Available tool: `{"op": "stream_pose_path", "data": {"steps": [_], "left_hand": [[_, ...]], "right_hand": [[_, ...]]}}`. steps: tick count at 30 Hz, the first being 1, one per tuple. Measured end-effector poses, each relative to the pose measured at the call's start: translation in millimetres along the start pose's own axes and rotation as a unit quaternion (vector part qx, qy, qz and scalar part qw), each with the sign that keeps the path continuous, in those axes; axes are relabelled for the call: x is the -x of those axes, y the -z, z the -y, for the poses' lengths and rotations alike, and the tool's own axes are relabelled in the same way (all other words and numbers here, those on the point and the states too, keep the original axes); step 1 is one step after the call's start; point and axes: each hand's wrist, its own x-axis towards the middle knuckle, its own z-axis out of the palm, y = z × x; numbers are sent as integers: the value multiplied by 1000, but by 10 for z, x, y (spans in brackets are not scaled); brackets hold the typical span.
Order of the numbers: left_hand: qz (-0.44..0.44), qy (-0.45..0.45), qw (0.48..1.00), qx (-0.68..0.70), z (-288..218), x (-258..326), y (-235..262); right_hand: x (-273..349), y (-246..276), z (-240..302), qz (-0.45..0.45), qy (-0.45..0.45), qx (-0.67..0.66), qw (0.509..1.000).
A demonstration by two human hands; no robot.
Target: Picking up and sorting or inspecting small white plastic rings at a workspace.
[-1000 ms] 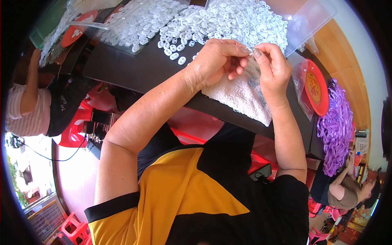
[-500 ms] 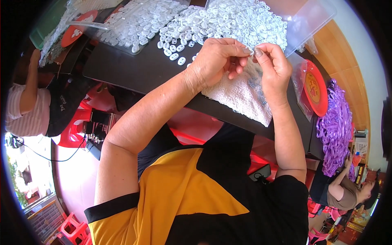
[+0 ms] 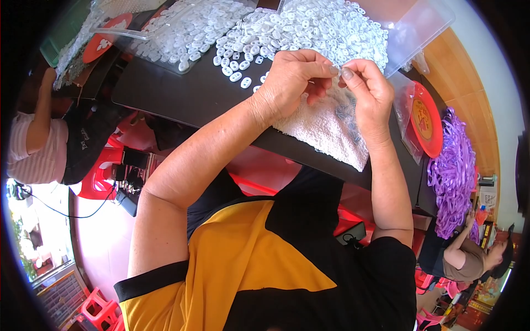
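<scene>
My left hand (image 3: 295,80) and my right hand (image 3: 369,94) meet at the fingertips over the table's near part. Thumb and index finger of each are pinched together, and the tiny thing between them is too small and hidden to name. Under the hands lies a pale pink towel (image 3: 320,129), with thin, clear-looking bits (image 3: 346,113) on it beside my right wrist. Just beyond, a large heap of white oval pieces with two holes (image 3: 331,33) fills a clear plastic tray (image 3: 417,38). Several loose white pieces (image 3: 245,83) lie on the dark table (image 3: 165,91) beside my left hand.
Another clear tray (image 3: 118,34) of white pieces stands at the far left. A red plate (image 3: 433,118) and a bundle of purple ribbon (image 3: 452,171) are on the right. One person (image 3: 38,143) sits at the left, another (image 3: 469,259) at the right.
Both hands stay nearly in place. The fingertips have shifted slightly, and the left hand's lower fingers have curled further in.
</scene>
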Motion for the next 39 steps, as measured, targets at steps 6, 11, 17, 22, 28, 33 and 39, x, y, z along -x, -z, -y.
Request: {"op": "stream_pose_path", "data": {"steps": [6,11,17,22,28,33,39], "left_hand": [[-2,-5,1000,-13,17,-8,-4],[-9,-12,999,-33,9,8,-20],[-34,-35,995,-87,9,24,-48],[-43,-46,991,-118,-11,45,-66],[-50,-44,990,-126,-1,36,-60],[-54,-43,988,-136,-4,40,-68],[-56,-44,988,-136,37,41,-61]], "right_hand": [[-1,2,17,8,-8,-19,1000],[2,7,9,7,-7,-27,1000],[0,13,9,4,-11,-16,1000],[-2,15,4,3,-13,-14,1000],[-7,15,8,4,-12,-10,1000],[0,-11,-2,7,-17,-22,1000],[23,-30,-1,15,-44,-26,999]]}}
